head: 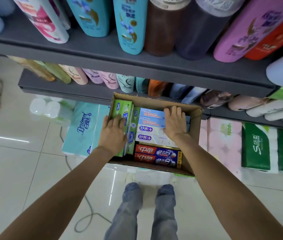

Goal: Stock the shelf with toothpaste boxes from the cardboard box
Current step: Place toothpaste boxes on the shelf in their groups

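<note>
An open cardboard box [195, 115] stands on the floor below me, packed with toothpaste boxes. Green boxes [120, 107] stand on edge along its left side. Blue boxes [150, 113] lie at the top middle, white ones [147, 137] under them, and red and blue ones [156, 155] nearest me. My left hand [114, 131] lies flat on the green boxes, fingers spread. My right hand [174, 121] rests palm down on the right ends of the blue boxes. Neither hand has closed around a box. The grey shelf [102, 52] runs above.
Shampoo bottles [130, 25] fill the upper shelf, and smaller bottles [109, 80] line the lower one. Tissue packs [83, 129] lie left of the box, with pink and green paper packs [257, 146] to its right. A cable [85, 220] curls on the tiled floor beside my legs.
</note>
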Action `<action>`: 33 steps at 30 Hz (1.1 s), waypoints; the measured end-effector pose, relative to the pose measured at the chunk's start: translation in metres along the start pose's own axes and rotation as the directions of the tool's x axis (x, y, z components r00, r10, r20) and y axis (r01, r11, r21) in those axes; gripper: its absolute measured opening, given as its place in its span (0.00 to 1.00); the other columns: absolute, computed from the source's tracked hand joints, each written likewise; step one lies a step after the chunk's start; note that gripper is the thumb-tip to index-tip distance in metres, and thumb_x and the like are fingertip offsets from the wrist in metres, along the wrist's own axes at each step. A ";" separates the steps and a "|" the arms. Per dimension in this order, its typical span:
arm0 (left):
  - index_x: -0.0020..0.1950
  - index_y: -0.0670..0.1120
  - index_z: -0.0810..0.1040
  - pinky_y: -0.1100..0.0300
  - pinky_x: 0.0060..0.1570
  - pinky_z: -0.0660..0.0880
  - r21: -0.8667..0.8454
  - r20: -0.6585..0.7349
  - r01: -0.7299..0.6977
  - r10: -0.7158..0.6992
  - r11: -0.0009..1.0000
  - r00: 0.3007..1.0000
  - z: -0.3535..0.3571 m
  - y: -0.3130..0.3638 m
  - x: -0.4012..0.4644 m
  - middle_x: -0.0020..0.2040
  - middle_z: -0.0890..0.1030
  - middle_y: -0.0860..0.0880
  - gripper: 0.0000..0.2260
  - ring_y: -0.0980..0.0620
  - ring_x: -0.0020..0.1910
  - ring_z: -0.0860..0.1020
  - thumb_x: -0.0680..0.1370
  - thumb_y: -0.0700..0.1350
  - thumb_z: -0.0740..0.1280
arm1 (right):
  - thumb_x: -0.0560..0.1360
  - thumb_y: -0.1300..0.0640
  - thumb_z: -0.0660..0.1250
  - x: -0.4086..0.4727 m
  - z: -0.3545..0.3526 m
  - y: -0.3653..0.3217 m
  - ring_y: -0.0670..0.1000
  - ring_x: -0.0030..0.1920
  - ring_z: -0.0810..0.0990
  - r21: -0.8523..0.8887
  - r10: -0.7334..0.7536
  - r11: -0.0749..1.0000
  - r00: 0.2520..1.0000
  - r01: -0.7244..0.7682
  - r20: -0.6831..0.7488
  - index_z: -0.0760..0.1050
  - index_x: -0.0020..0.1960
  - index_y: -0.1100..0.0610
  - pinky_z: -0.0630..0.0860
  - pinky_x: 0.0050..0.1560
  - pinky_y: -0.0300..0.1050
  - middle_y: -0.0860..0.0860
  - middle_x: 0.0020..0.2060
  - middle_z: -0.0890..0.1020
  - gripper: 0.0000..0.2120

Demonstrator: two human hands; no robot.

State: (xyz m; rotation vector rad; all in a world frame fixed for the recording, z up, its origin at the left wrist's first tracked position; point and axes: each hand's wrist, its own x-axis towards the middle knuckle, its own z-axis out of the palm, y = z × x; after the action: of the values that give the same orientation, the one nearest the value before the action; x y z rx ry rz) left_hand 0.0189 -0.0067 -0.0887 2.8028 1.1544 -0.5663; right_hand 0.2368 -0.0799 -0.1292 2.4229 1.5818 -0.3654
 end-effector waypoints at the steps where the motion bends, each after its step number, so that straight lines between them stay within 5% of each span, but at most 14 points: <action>1: 0.76 0.44 0.55 0.46 0.74 0.45 -0.006 0.004 0.002 -0.002 1.000 1.000 -0.001 0.000 0.000 0.75 0.59 0.43 0.28 0.45 0.72 0.62 0.79 0.55 0.57 | 0.71 0.56 0.71 0.001 0.000 -0.001 0.57 0.60 0.67 -0.020 0.003 1.000 1.000 -0.003 -0.006 0.61 0.68 0.56 0.66 0.59 0.50 0.57 0.61 0.68 0.30; 10: 0.76 0.44 0.55 0.45 0.74 0.45 -0.083 -0.013 0.026 -0.027 0.996 1.000 -0.003 0.002 -0.001 0.75 0.59 0.44 0.28 0.46 0.73 0.61 0.79 0.55 0.57 | 0.66 0.58 0.75 -0.002 0.002 0.002 0.56 0.53 0.77 -0.070 -0.098 0.993 0.993 0.094 -0.058 0.67 0.63 0.59 0.70 0.56 0.50 0.56 0.53 0.77 0.29; 13: 0.76 0.42 0.53 0.46 0.74 0.50 -0.367 -0.087 0.052 -0.090 0.929 0.992 -0.014 -0.001 -0.001 0.76 0.57 0.42 0.35 0.44 0.74 0.59 0.76 0.57 0.63 | 0.65 0.53 0.74 -0.013 -0.025 0.006 0.57 0.56 0.75 -0.036 -0.185 0.983 0.979 0.183 -0.090 0.66 0.66 0.58 0.66 0.57 0.53 0.56 0.57 0.76 0.32; 15: 0.76 0.39 0.55 0.46 0.73 0.56 -0.500 -0.239 -0.073 -0.057 0.863 0.969 -0.028 -0.002 -0.003 0.75 0.58 0.39 0.41 0.41 0.73 0.58 0.72 0.61 0.65 | 0.65 0.53 0.74 -0.028 -0.049 0.008 0.58 0.59 0.73 0.016 -0.292 0.955 0.949 0.296 -0.123 0.67 0.67 0.57 0.65 0.58 0.55 0.56 0.59 0.75 0.34; 17: 0.76 0.40 0.52 0.47 0.73 0.55 -0.462 -0.310 -0.228 0.084 0.857 0.947 -0.054 -0.004 -0.010 0.75 0.58 0.40 0.47 0.42 0.74 0.57 0.69 0.67 0.63 | 0.61 0.51 0.77 -0.052 -0.077 0.006 0.57 0.58 0.75 0.007 -0.441 0.894 0.883 0.448 -0.162 0.69 0.65 0.56 0.67 0.58 0.57 0.55 0.58 0.77 0.35; 20: 0.77 0.47 0.40 0.54 0.67 0.64 -0.471 0.011 -0.223 0.258 0.853 0.966 -0.107 -0.003 -0.027 0.69 0.71 0.47 0.57 0.46 0.67 0.69 0.62 0.71 0.68 | 0.53 0.49 0.79 -0.092 -0.122 0.004 0.54 0.52 0.79 -0.012 -0.584 0.802 0.780 0.597 -0.226 0.69 0.60 0.54 0.67 0.57 0.55 0.52 0.52 0.80 0.38; 22: 0.76 0.54 0.38 0.56 0.60 0.70 -0.559 0.237 -0.138 0.317 0.818 0.918 -0.135 -0.001 -0.039 0.63 0.76 0.53 0.58 0.50 0.60 0.74 0.60 0.69 0.72 | 0.54 0.51 0.78 -0.113 -0.154 0.005 0.54 0.52 0.79 0.002 -0.613 0.771 0.743 0.637 -0.267 0.70 0.59 0.54 0.63 0.58 0.52 0.51 0.51 0.80 0.36; 26: 0.74 0.59 0.57 0.60 0.58 0.73 -0.829 0.180 -0.063 0.372 0.555 0.911 -0.169 0.008 -0.066 0.56 0.78 0.60 0.48 0.59 0.54 0.76 0.59 0.60 0.78 | 0.57 0.53 0.75 -0.138 -0.206 0.015 0.54 0.57 0.77 -0.031 -0.599 0.773 0.714 0.633 -0.363 0.71 0.61 0.53 0.64 0.66 0.59 0.51 0.55 0.79 0.33; 28: 0.64 0.57 0.70 0.63 0.52 0.75 -0.925 0.117 -0.018 0.330 0.379 0.937 -0.182 0.013 -0.078 0.51 0.81 0.59 0.34 0.60 0.49 0.79 0.61 0.54 0.79 | 0.61 0.53 0.74 -0.146 -0.224 0.023 0.53 0.65 0.70 -0.065 -0.553 0.803 0.699 0.593 -0.453 0.71 0.64 0.53 0.58 0.70 0.64 0.52 0.61 0.76 0.32; 30: 0.56 0.55 0.76 0.64 0.46 0.76 -0.984 0.104 0.057 0.284 0.169 0.953 -0.191 0.015 -0.086 0.46 0.83 0.58 0.22 0.60 0.44 0.81 0.66 0.46 0.78 | 0.66 0.53 0.72 -0.156 -0.238 0.029 0.55 0.68 0.66 0.054 -0.345 0.881 0.717 0.470 -0.605 0.69 0.66 0.53 0.57 0.71 0.61 0.55 0.66 0.72 0.30; 32: 0.53 0.54 0.77 0.61 0.46 0.76 -0.995 0.100 0.098 0.207 0.023 0.973 -0.198 0.018 -0.092 0.44 0.84 0.57 0.18 0.58 0.41 0.82 0.66 0.45 0.78 | 0.69 0.52 0.71 -0.172 -0.246 0.024 0.54 0.65 0.69 0.487 0.103 0.813 0.744 0.320 -0.660 0.68 0.67 0.56 0.64 0.68 0.51 0.55 0.65 0.72 0.28; 33: 0.53 0.53 0.78 0.59 0.47 0.77 -0.994 0.100 0.106 0.169 -0.031 0.981 -0.201 0.020 -0.094 0.44 0.84 0.57 0.18 0.57 0.42 0.82 0.66 0.46 0.78 | 0.70 0.52 0.71 -0.180 -0.251 0.016 0.52 0.62 0.72 0.733 0.318 0.635 0.782 0.245 -0.536 0.68 0.67 0.57 0.67 0.65 0.48 0.55 0.63 0.73 0.28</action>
State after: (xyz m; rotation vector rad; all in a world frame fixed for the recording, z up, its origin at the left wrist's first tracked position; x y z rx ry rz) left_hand 0.0340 -0.0455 0.1305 1.3223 0.8121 0.1231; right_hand 0.2025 -0.1610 0.1668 3.5626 1.8786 -0.2706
